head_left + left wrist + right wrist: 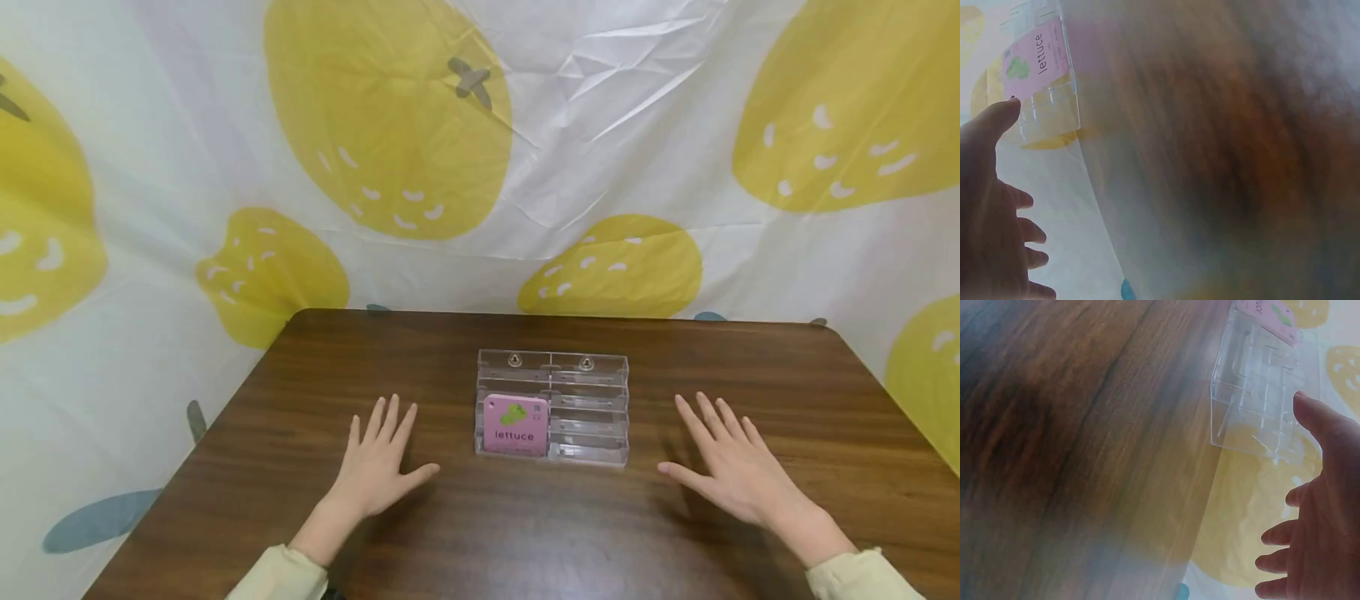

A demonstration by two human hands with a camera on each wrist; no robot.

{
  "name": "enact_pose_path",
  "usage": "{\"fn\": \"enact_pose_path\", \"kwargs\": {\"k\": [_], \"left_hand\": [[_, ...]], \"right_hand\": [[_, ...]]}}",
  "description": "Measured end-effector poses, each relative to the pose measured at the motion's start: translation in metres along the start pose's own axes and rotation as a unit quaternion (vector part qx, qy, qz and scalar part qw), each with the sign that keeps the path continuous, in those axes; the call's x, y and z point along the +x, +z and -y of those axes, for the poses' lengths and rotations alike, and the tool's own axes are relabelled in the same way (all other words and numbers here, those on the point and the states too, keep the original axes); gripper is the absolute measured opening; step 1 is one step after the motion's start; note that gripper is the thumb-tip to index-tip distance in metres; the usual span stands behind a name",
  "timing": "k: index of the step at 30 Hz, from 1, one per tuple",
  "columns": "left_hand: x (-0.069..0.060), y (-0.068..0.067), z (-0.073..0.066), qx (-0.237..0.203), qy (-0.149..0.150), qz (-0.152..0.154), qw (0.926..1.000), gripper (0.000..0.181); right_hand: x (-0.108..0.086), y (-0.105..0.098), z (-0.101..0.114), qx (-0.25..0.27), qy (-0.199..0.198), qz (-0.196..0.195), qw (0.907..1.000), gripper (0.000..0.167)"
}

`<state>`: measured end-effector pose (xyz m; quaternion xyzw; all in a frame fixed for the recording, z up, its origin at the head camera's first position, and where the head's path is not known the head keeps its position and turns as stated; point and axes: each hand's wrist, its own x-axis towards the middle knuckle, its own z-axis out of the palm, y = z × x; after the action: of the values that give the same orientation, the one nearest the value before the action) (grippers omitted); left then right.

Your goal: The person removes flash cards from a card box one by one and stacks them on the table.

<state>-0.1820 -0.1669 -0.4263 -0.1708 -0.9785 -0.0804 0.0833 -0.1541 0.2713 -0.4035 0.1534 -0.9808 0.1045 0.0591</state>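
A clear tiered holder [588, 427] with two columns stands on the wooden table. In its left column, at the front, leans a pink card [515, 427] reading "lettuce" with a green picture. To the left of the holder is the left hand [377, 471], palm down with fingers spread, holding nothing. The right hand [738, 471] is likewise spread to the right of the holder, apart from it. Both wrist views show the holder [1054, 109] [1254, 394] beyond the thumbs; the card [1036, 56] [1267, 317] is seen in each.
The brown table [510, 533] has rounded far corners. Behind it and along its sides hangs a white cloth [420, 275] printed with large yellow fruit and blue-grey leaves. Light sleeves cover both forearms. A small dark item [333, 594] shows by the left cuff at the bottom edge.
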Motion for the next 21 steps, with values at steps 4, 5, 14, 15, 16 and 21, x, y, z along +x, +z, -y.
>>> {"fn": "enact_pose_path", "kwargs": {"k": [4, 5, 14, 15, 16, 21], "left_hand": [[0.002, -0.002, -0.001, -0.011, 0.005, -0.002, 0.9999, 0.085], [0.002, -0.002, -0.001, -0.012, 0.005, -0.002, 0.9999, 0.085], [0.001, -0.004, -0.003, -0.026, 0.014, -0.001, 0.9996, 0.084], [0.001, -0.003, -0.003, -0.028, 0.014, 0.0, 0.9995, 0.084], [0.001, -0.003, -0.003, -0.027, 0.014, 0.001, 0.9995, 0.084], [0.002, -0.002, -0.003, -0.028, 0.017, -0.002, 0.9995, 0.085]], "right_hand": [[0.001, -0.002, 0.001, 0.002, -0.003, -0.006, 1.0, 0.09], [0.001, -0.003, 0.002, 0.003, -0.004, -0.008, 1.0, 0.09], [0.005, -0.001, 0.007, 0.004, -0.024, -0.029, 0.9993, 0.093], [0.006, -0.001, 0.007, 0.004, -0.027, -0.033, 0.9991, 0.093], [0.007, -0.001, 0.008, 0.002, -0.032, -0.039, 0.9987, 0.093], [0.013, 0.001, 0.01, 0.012, -0.052, -0.062, 0.9967, 0.092]]}}
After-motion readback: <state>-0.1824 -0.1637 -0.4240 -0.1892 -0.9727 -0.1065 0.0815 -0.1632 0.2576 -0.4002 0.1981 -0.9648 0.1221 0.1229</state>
